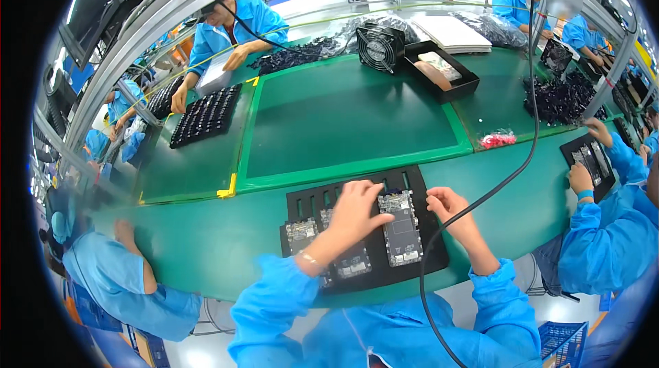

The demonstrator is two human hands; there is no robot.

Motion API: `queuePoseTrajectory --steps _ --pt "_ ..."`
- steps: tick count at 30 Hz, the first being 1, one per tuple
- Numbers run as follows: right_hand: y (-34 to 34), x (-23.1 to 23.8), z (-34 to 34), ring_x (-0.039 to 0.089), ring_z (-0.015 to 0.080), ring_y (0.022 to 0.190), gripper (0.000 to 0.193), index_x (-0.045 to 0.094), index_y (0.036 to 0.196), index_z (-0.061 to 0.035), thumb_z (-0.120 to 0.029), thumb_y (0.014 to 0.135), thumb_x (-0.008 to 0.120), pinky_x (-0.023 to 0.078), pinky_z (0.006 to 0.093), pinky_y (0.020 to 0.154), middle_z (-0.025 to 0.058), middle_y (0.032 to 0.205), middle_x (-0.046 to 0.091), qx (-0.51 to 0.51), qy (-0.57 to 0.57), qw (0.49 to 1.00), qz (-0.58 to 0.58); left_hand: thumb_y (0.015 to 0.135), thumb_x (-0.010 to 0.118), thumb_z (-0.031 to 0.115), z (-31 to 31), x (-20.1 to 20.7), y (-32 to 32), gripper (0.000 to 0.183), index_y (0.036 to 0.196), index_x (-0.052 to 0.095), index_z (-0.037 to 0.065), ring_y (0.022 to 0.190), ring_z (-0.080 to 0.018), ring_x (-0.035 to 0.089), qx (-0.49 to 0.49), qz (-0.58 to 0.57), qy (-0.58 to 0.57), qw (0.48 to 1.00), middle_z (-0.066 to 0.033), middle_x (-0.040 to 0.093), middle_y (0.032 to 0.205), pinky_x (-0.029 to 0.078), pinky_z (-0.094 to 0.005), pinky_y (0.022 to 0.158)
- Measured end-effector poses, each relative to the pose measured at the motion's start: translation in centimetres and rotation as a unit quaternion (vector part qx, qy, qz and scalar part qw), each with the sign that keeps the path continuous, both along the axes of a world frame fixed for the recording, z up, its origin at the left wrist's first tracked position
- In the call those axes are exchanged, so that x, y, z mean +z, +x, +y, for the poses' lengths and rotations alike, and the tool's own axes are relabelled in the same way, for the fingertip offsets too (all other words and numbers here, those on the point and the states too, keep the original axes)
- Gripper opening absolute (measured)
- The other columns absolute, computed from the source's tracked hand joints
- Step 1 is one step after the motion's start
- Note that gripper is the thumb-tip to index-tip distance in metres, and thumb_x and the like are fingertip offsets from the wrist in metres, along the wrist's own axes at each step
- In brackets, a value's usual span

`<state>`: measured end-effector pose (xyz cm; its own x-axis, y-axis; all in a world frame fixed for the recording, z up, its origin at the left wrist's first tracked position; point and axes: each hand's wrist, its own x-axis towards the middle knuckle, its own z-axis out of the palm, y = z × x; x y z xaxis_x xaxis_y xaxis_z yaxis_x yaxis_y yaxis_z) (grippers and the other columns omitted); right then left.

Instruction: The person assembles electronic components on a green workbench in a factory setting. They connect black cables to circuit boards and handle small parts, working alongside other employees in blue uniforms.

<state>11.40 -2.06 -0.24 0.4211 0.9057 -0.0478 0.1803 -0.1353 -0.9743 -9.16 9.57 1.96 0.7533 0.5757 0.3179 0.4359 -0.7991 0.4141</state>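
On the green table in front of me lies a black tray [436, 256] with slots along its far edge. Several opened phones with bare circuit boards and dark batteries lie on it. My left hand [351, 215] is over the middle of the tray, fingers apart, its thumb reaching the left edge of the rightmost opened phone [401, 232]. It partly covers the middle phones. Another opened phone [301, 232] lies at the tray's left. My right hand [454, 211] is closed in a pinch beside the tray's far right corner; anything between its fingertips is too small to make out.
A black cable [491, 193] hangs down across the table beside my right hand. Farther back stand a fan [380, 48], an open black box [458, 88] and a black parts tray [206, 115]. Red bits [498, 139] lie at right. Co-workers in blue sit around.
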Motion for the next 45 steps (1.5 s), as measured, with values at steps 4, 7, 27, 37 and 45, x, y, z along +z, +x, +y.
queuePoseTrajectory --steps 4,7,27,37,45 --pt "0.3 -1.0 0.4 0.065 0.0172 0.082 0.028 0.059 0.111 0.0020 -0.016 0.089 0.058 0.051 0.0290 0.072 0.0112 0.094 0.067 -0.011 -0.003 0.999 -0.031 0.067 0.078 0.021 0.2 -0.9 3.3 0.060 0.117 0.051 0.004 0.108 -0.0336 0.047 -0.031 0.027 -0.076 0.996 -0.0134 0.052 0.114 0.043 -0.0403 0.091" --pt "-0.2 0.1 0.6 0.066 0.0165 0.085 0.028 0.058 0.112 0.0023 -0.016 0.090 0.057 0.051 0.0277 0.073 0.0103 0.096 0.067 -0.012 0.019 0.999 0.043 0.068 0.075 0.010 -1.4 1.8 2.4 0.056 0.118 0.050 0.004 0.102 -0.0347 0.051 -0.027 -0.030 -0.078 0.996 -0.0149 0.052 0.112 0.045 -0.0412 0.088" --pt "-5.5 5.5 -6.3 0.064 0.0148 0.077 0.014 0.063 0.092 -0.0007 -0.002 0.079 0.069 0.052 0.0249 0.065 0.0088 0.089 0.065 -0.010 0.200 0.978 -0.059 0.068 0.077 0.004 -10.4 4.4 -0.9 0.039 0.102 0.059 -0.002 0.080 -0.0261 0.057 -0.038 -0.111 0.269 0.956 -0.0101 0.056 0.099 0.051 -0.0315 0.061" --pt "-5.5 5.6 -6.6 0.063 0.0137 0.076 0.011 0.062 0.089 -0.0008 -0.001 0.080 0.068 0.051 0.0254 0.066 0.0077 0.083 0.063 0.013 0.200 0.979 0.019 0.068 0.077 0.003 -10.7 4.2 -1.1 0.036 0.097 0.057 -0.002 0.078 -0.0270 0.058 -0.049 -0.124 0.283 0.950 -0.0102 0.056 0.097 0.051 -0.0316 0.059" --pt "-5.6 5.9 -6.8 0.063 0.0169 0.075 0.012 0.061 0.088 -0.0018 -0.001 0.079 0.068 0.050 0.0275 0.065 0.0078 0.082 0.063 0.031 0.206 0.975 -0.077 0.067 0.073 0.001 -10.6 3.3 -1.7 0.039 0.103 0.058 0.001 0.081 -0.0265 0.058 -0.045 -0.153 0.290 0.944 -0.0096 0.055 0.100 0.051 -0.0307 0.059"
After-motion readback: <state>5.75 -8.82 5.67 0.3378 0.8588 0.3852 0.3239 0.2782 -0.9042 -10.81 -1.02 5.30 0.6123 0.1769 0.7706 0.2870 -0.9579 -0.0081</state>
